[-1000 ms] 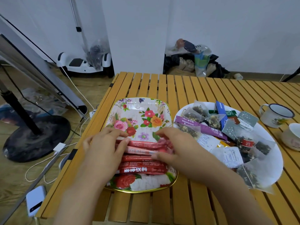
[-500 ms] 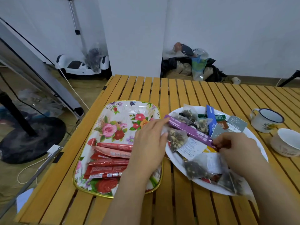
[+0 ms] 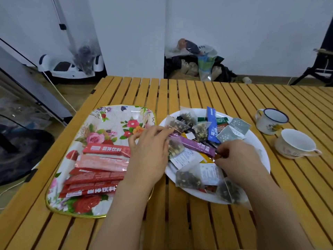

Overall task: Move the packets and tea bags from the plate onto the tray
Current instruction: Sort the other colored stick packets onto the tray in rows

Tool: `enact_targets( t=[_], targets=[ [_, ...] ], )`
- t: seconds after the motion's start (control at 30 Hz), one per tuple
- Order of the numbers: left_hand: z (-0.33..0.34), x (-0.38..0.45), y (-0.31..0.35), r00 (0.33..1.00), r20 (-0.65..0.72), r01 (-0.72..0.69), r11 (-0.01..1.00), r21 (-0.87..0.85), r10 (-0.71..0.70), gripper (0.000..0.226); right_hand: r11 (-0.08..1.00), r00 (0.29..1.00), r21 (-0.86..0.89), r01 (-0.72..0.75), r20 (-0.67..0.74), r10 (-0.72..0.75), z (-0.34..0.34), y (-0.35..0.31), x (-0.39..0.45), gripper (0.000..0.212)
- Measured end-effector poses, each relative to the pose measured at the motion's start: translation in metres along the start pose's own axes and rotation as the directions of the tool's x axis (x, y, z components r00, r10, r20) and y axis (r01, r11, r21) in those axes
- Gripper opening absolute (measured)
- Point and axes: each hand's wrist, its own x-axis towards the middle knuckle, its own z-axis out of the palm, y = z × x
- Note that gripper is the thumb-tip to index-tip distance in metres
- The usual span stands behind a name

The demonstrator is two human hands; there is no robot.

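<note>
— Reaching across the middle of the frame, the left hand [image 3: 149, 152] curls its fingertips at the near edge of the white plate [image 3: 259, 147], right of centre; whether it grips the tea bag [image 3: 175, 149] just beside them, I cannot tell. The right hand [image 3: 237, 159] pinches a small brown packet [image 3: 219, 156] under the end of the purple stick packet [image 3: 196, 146].

— Where do they go?

— Onto the flowered tray [image 3: 108, 120], left of centre, touching the plate's side. Red and pink stick packets [image 3: 100, 165] already lie across its lower half; the upper half is bare.

— How to do it well?

— Probably lift each piece free of the heap, since the packets overlap and a tea bag's string may drag a neighbour.

— Anything in the way?

— Two cups, a mug [image 3: 272, 120] and a white cup [image 3: 295, 144], stand at the right on the slatted table [image 3: 198, 91], clear of the path.
</note>
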Motion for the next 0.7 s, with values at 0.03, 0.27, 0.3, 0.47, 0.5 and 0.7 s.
enact_targets(
  t=[0.03,0.27,0.3,0.47,0.5,0.7],
  targets=[
    [-0.001,0.0,-0.001,1.0,0.002,0.003,1.0,-0.001,-0.003,0.037,1.0,1.0,0.0,-0.009,-0.005,0.009,0.001,0.0,0.001,0.015],
    [-0.004,0.0,-0.004,0.999,0.032,0.013,0.999,-0.039,-0.012,0.028,0.996,0.995,0.074,-0.056,-0.079,0.062,0.009,-0.002,0.003,0.009],
    [-0.004,-0.001,-0.004,1.0,0.03,0.009,0.999,-0.044,-0.008,0.026,0.994,0.993,0.096,-0.06,-0.092,0.068,0.009,-0.002,0.004,0.009],
    [-0.01,-0.003,-0.004,1.0,0.013,0.003,0.998,-0.069,-0.003,0.022,0.986,0.991,0.159,-0.058,-0.111,0.076,0.005,0.0,0.004,0.006],
    [-0.011,-0.003,-0.005,1.0,0.009,0.003,0.997,-0.078,-0.003,0.024,0.982,0.992,0.178,-0.058,-0.102,0.077,0.005,0.0,0.004,0.006],
    [-0.026,0.002,-0.004,0.998,-0.028,0.042,0.947,-0.32,-0.053,0.026,0.941,0.987,0.337,-0.04,-0.132,0.089,-0.01,0.0,0.001,0.002]
  ],
)
